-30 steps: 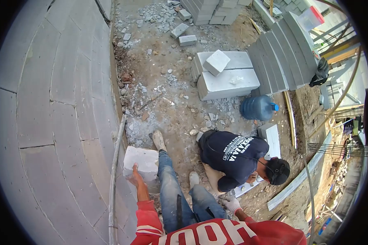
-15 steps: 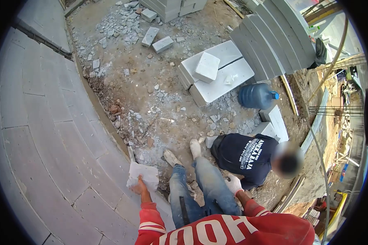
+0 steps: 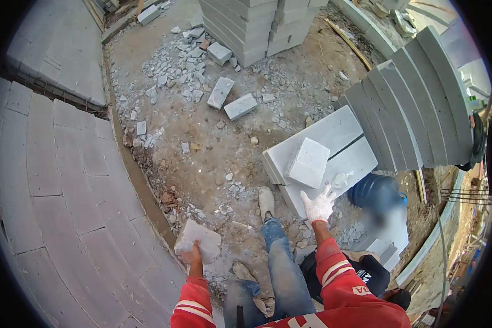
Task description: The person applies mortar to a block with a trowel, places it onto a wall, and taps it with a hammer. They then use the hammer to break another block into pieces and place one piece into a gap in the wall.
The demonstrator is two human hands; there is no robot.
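Observation:
My bare left hand (image 3: pixel 191 255) grips a broken piece of pale lightweight concrete block (image 3: pixel 201 238), held out beside the wall. In a white glove, my right hand (image 3: pixel 318 206) stretches forward with its fingers spread, nothing in it. It overlaps the front edge of the large flat blocks (image 3: pixel 356 162) lying side by side. A smaller block (image 3: pixel 308 162) rests on top of them, just beyond my fingertips. Close to the right of it lies a small crumpled whitish thing (image 3: pixel 341 180).
A block wall (image 3: pixel 65 202) runs along the left. A person in a dark shirt (image 3: pixel 369 276) crouches at my right, near a blue water jug (image 3: pixel 369 188). Tall block stacks (image 3: pixel 246 27) stand ahead. Rubble and loose block pieces (image 3: pixel 220 93) litter the ground.
My right hand has moved from low beside my leg forward to the flat blocks, its fingers now spread. My left hand still holds the broken block piece. My view has shifted.

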